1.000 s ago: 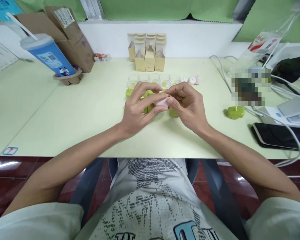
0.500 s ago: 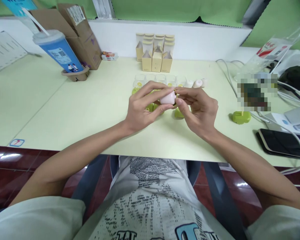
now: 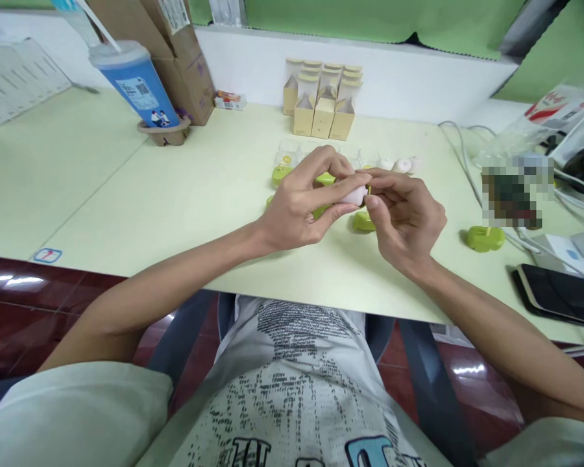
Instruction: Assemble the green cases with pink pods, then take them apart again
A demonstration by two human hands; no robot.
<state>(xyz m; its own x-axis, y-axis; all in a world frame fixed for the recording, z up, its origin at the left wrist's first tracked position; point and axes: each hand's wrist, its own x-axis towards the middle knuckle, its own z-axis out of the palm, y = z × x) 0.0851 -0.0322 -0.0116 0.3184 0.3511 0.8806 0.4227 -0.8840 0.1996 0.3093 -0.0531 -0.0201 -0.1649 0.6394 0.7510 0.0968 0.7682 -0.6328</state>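
Note:
In the head view my left hand (image 3: 299,204) grips a small pale pink rounded piece (image 3: 354,196) between thumb and fingers. At its right end sits a thin yellow-green part (image 3: 368,189), pinched by the thumb and fingertips of my right hand (image 3: 411,217). Fingers cover much of both, so how they join is hidden. Below on the table lies a glossy green piece (image 3: 364,222), and another green piece (image 3: 281,174) is left of my hands. Behind them stand several clear plastic cups (image 3: 289,149) in a row, with pale pink pieces (image 3: 401,165) at the right end.
Small open yellow cartons (image 3: 324,118) stand against the wall. At left are a blue drink cup (image 3: 148,94) in a holder and a brown cardboard box (image 3: 194,84). To the right lie a green piece (image 3: 485,239), a dark phone (image 3: 559,292) and white cables (image 3: 460,152).
The head view has shifted, so the table things appear further right. Both hands stay together on the pink piece, and my left fingers cover more of it.

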